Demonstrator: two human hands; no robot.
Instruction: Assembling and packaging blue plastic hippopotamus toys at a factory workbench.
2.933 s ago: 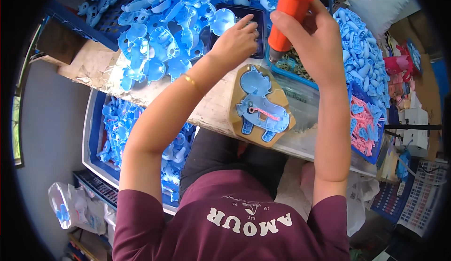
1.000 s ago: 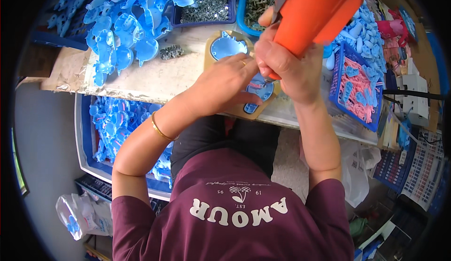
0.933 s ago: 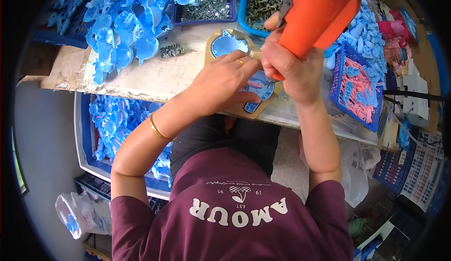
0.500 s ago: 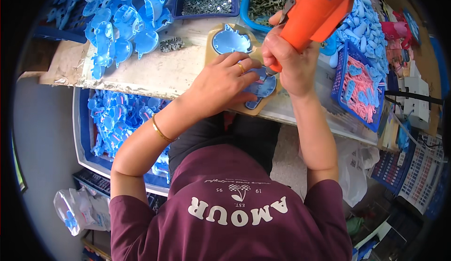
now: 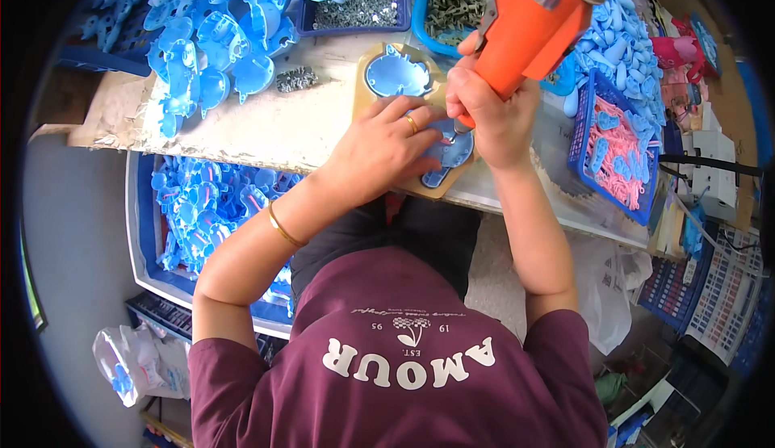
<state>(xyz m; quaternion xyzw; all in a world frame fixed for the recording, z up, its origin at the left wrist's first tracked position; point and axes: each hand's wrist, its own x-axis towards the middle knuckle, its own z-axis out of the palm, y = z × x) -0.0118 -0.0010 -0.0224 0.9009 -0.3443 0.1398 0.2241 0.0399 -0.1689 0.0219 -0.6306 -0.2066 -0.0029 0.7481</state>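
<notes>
My right hand [image 5: 499, 117] is closed round an orange power screwdriver [image 5: 525, 32], which tilts down to the left. Its tip meets a light blue plastic shell half [image 5: 456, 151] in a tan holder [image 5: 369, 102]. Over that same shell lies my left hand [image 5: 387, 143], fingers apart, resting on its left side and hiding part of it. Farther back in the holder is a rounded blue shell [image 5: 397, 74], its hollow side up, just beyond my left fingers.
Blue shells [image 5: 214, 48] are heaped at the back left, beside a small metal pile [image 5: 296, 79]. Trays of screws [image 5: 359, 0] and metal clips [image 5: 454, 6] stand behind. A blue basket [image 5: 607, 145] of pink parts is at right. A blue-lined bin [image 5: 145, 230] sits below the table's left edge.
The screwdriver and my right hand have shifted slightly left. My left hand has barely moved, still on the shell.
</notes>
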